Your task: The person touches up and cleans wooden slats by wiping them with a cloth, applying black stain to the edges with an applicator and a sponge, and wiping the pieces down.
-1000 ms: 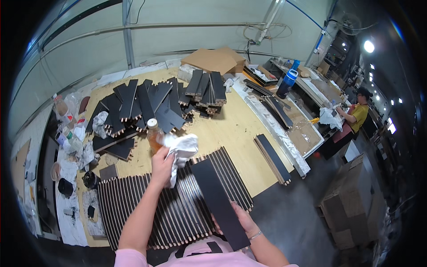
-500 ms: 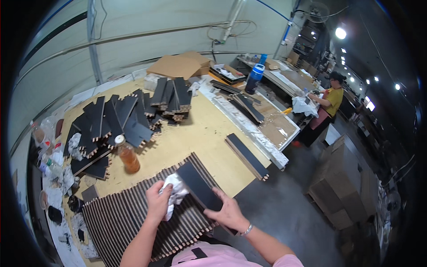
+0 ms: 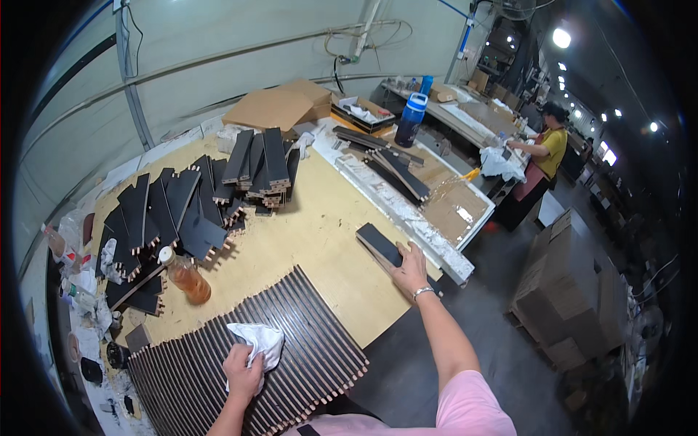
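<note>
My left hand (image 3: 243, 372) is closed round a crumpled white cloth (image 3: 263, 344). Both are over a tight row of dark strips (image 3: 313, 356) with pale notched ends, lying side by side along the near side of the table. Out to the right, my right hand (image 3: 410, 270) grips a flat black board (image 3: 379, 242) at the small stack near the table's right edge. The hand and wrist cover the board's near part, so how the fingers sit under it is hidden.
Beyond the row stands a bottle of orange liquid (image 3: 187, 277). Loose black boards (image 3: 182, 200) are heaped at the back left. A white-edged side table (image 3: 436, 247) holds more boards and a blue bottle (image 3: 411, 120). Cardboard boxes (image 3: 567, 291) stand at right; a co-worker (image 3: 549, 152) works farther back.
My right hand has moved away from the cloth to the right-hand stack, and the board is no longer in front of me. My left hand has lowered with the cloth onto the row.
</note>
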The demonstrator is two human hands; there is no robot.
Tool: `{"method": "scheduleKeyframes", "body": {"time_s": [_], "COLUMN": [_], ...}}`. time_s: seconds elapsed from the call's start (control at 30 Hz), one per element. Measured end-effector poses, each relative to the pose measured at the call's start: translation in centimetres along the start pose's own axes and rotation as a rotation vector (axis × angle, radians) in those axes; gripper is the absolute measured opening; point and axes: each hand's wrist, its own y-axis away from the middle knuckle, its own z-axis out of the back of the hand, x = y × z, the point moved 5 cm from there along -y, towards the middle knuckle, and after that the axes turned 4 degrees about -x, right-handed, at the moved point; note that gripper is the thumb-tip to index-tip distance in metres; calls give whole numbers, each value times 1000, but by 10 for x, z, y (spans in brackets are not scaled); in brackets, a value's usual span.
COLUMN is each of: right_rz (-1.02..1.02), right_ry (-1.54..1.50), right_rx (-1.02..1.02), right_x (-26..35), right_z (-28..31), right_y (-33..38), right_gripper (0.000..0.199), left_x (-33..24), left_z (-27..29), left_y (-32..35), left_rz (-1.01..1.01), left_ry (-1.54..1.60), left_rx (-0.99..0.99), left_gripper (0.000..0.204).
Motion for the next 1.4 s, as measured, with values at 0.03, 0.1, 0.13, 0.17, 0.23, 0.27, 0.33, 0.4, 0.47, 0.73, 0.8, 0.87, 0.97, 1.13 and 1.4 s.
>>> {"method": "scheduleKeyframes", "body": {"time_s": [0.03,0.1,0.13,0.17,0.23,0.27,0.33,0.4,0.47,0.73,0.8,0.87,0.97,1.13,1.4], "right_rz": [148,178,35,-150,-3,129,-27,-266,-245,-99,-165,-194,-152,-661,-720], "right_ry": [89,-190,-381,-529,-620,-638,-806,-796,-810,-511,-592,-657,-590,-1312,-1725], "right_rx": [-126,-54,196,422,432,332,450,663,546,448,438,446,529,588,655], "right_x": [26,42,51,61,78,84,94,91,57,92,84,84,67,114,228], "right_z": [3,-14,-43,-72,-99,-103,-107,-102,-108,-84,-85,-80,-69,19,24], "right_y": [8,37,62,89,131,145,156,158,164,176,178,182,187,205,243], "right_gripper": [61,50,48,50,37,36,39,37,33,23,28,30,41,61,45], "left_x": [0,-6,-9,-10,-10,-9,-3,-3,-7,-39,-56,-57,-59,-116,-196], "left_z": [4,0,-2,-5,-6,-7,-3,2,-5,22,25,26,25,55,5], "left_y": [2,-5,-6,-5,-6,-5,1,5,2,0,-1,6,11,-4,-42], "left_rz": [-15,-16,-19,-18,-11,-22,-20,-36,-56,76,90,136,227,19,-422], "left_ry": [-2,9,21,26,31,29,22,20,51,202,293,349,459,389,263], "left_rx": [-11,-6,-13,-2,-9,-3,-11,-25,-9,94,155,167,222,355,150], "left_gripper": [18,18,17,17,16,16,16,15,16,17,17,17,17,20,52]}}
